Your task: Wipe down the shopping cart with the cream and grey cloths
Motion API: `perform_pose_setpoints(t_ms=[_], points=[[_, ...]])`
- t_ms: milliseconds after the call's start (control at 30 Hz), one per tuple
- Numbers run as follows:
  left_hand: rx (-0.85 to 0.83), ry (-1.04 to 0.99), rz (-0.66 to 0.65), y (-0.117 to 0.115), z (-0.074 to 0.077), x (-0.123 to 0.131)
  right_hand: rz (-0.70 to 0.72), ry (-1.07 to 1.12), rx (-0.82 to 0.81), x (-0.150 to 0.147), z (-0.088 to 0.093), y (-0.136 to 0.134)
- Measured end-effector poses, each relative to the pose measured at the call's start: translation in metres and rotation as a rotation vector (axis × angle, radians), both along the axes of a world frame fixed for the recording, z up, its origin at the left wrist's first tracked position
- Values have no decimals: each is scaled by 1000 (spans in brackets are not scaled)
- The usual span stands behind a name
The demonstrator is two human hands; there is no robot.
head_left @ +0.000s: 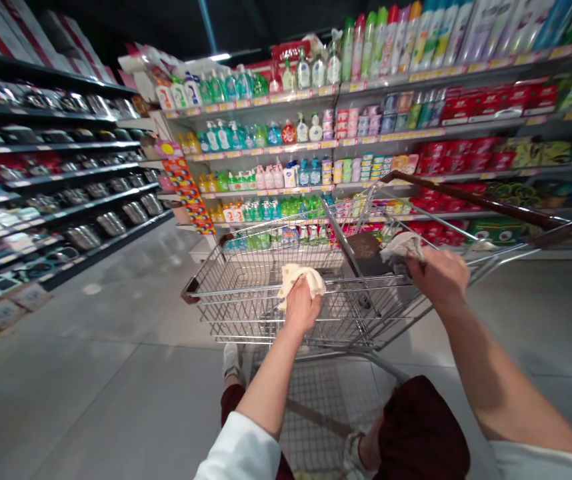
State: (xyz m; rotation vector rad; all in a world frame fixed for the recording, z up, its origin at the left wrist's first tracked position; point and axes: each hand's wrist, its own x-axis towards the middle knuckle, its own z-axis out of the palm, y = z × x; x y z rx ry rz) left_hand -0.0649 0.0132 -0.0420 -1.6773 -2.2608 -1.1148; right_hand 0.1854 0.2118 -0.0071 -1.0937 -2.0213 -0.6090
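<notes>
A metal shopping cart (246,310) stands side-on in front of me, its brown push handle (486,200) to the right. My left hand (302,308) is closed on a cream cloth (299,277) at the near top rail of the basket. Farther right, near the folding child seat (366,253), my right hand (441,273) grips a greyish cloth (403,248). Parts of both cloths are hidden under my fingers. Whether either cloth presses on the wire cannot be made out.
Shelves of soap bottles (271,173), spray cans and red boxes (496,100) stand behind the cart. On the left, a rack holds steel pots (109,223). Beneath the basket is the cart's lower wire rack (316,387), with my legs close by. Grey tiles (91,380) cover the floor.
</notes>
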Motion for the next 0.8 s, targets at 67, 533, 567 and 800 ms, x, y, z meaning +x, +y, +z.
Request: perform_pose_setpoints(t_ms=[67,533,567,800], points=[[7,8,-6,0,-4,-1,3,-59,23,11,5,8],[26,83,48,12,-13,-23,81,-302,-110,6,5,-10],[24,83,49,12,-12,-28,71,-275,-122,2,5,-14],[53,14,55,9,-9,-79,67,-180,-168,-40,7,-50]])
